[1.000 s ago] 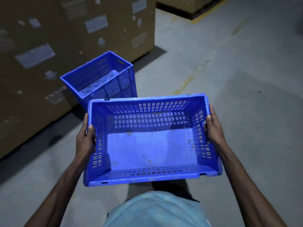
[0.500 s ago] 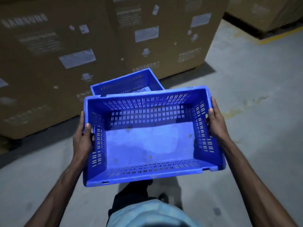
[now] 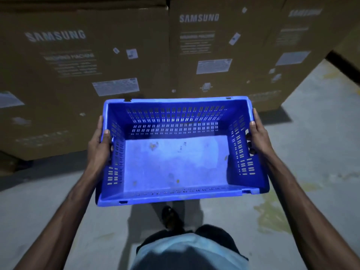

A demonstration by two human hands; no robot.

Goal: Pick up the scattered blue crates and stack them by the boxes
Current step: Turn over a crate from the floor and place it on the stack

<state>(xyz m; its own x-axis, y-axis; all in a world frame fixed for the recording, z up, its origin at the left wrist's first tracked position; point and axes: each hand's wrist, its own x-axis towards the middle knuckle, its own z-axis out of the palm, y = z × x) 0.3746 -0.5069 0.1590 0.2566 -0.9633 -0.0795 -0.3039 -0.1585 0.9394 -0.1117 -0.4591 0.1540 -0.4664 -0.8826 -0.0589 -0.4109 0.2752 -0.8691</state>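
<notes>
Blue crate [image 3: 176, 162] gripped at both ends by left hand [image 3: 99, 147], right hand [image 3: 259, 137], facing cardboard boxes [image 3: 81, 61]

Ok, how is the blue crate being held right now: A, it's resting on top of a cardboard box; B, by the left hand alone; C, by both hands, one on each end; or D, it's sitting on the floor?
C: the left hand grips one end wall of the crate and the right hand grips the opposite end, holding it up off the floor.
</notes>
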